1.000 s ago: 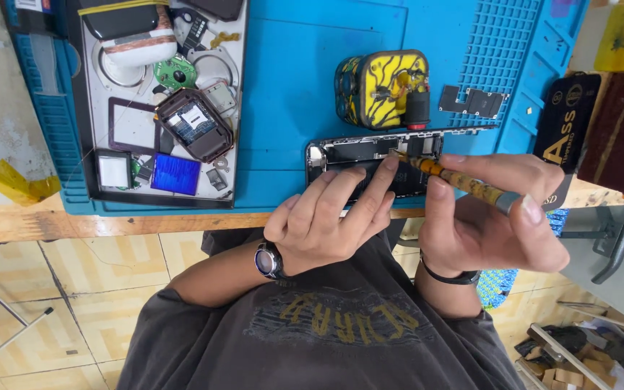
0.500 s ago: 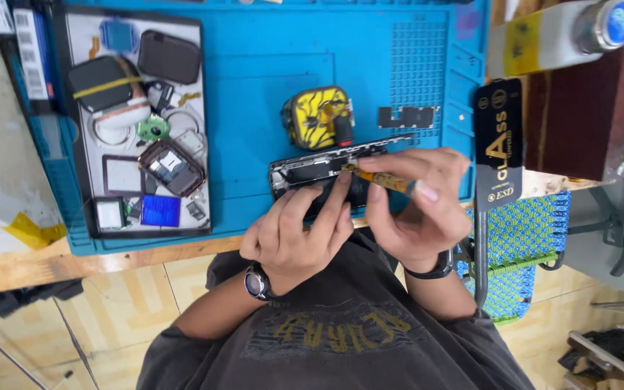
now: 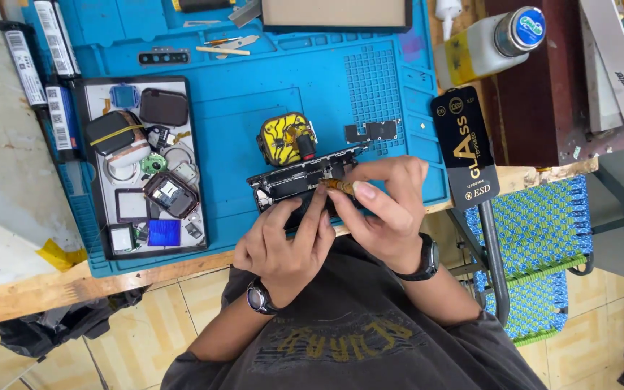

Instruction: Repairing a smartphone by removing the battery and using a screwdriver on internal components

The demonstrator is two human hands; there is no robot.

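- A grey parts tray [image 3: 102, 245] sat at the left of the blue work mat [image 3: 254, 94], loose small components kept in it, well apart from the work.
- Your left hand [image 3: 283, 242] lay palm down at the near edge of the table [image 3: 30, 296]; its fingers [image 3: 310, 211] pressed on the opened phone [image 3: 294, 184], seemingly to pin it flat, so that grip was an open press, not a clench.
- The opened phone lay on the mat just beside a yellow-and-black case [image 3: 283, 137], its long axis running left to right and rising slightly toward the right, the insides facing up.
- Your right hand [image 3: 388, 209] was clenched on a thin orange-handled tool [image 3: 337, 186], held low and nearly flat, the tip pointing left into the phone's middle.
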